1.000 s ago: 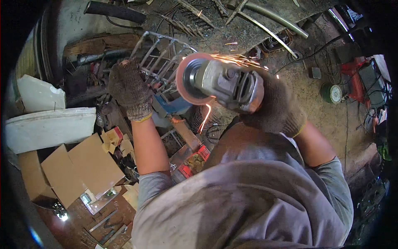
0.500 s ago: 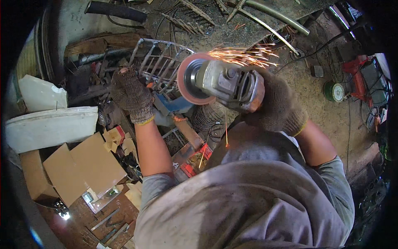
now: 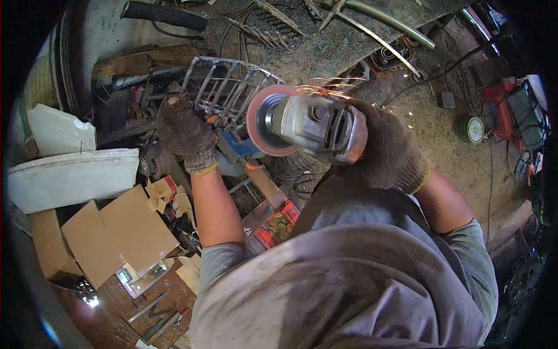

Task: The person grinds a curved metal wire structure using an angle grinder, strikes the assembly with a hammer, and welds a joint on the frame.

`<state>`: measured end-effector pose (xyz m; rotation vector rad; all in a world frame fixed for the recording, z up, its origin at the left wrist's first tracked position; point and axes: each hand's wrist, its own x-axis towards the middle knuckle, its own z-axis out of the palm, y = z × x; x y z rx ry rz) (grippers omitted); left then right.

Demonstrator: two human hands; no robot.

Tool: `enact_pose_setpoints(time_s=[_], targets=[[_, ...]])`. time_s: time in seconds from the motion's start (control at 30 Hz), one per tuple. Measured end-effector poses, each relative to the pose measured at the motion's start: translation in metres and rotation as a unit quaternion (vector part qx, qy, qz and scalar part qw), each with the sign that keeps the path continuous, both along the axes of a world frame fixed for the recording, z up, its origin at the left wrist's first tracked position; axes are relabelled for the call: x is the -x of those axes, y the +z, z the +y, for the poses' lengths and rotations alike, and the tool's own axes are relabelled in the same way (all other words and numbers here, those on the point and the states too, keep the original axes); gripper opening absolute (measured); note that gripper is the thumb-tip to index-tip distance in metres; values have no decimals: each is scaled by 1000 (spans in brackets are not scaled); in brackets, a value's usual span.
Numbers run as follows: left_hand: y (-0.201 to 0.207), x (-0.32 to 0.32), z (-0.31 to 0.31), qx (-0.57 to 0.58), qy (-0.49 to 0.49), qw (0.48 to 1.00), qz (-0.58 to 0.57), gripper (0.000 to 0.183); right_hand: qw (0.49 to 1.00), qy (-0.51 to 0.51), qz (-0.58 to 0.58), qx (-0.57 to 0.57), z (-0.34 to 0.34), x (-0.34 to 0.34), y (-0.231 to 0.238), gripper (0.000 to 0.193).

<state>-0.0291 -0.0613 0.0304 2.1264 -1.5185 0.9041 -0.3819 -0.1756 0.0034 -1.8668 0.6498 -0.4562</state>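
Observation:
My right hand, in a brown knit glove, is wrapped round an angle grinder. The grinder's reddish disc overlaps the right end of a welded metal rack with several parallel bars; the exact contact spot is hidden behind the disc. Thin orange sparks fly off to the right from the disc's upper edge. At the rack's left end my left hand, gloved alike, is closed, one bare fingertip showing. It appears to grip the rack's end, though the glove covers most of that hold. Below the rack sits a blue metal piece.
Cardboard boxes and white curved panels lie at the left. Scrap rods and a metal pipe cover the far surface. A wire spool and a red machine stand at the right, with cables on the floor.
The spark spray has thinned and shortened, and the stray sparks near my lap are gone. The grinder has shifted slightly left and down; my left hand stays at the rack's end.

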Motion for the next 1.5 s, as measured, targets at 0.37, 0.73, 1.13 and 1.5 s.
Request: enact_pose_setpoints(time_s=[0.37, 0.73, 1.13, 1.5], targets=[[-18, -20, 8, 31, -8, 999, 16, 23, 997, -63, -44, 11, 3, 4, -3, 74], [-8, -12, 8, -60, 66, 987, -134, 26, 1000, -3, 13, -8, 8, -4, -5, 81], [-12, -28, 17, -50, 34, 975, -216, 35, 998, -34, -16, -45, 12, -19, -27, 86], [10, -2, 3, -76, 66, 990, -95, 29, 1000, -25, -17, 3, 8, -24, -21, 85]])
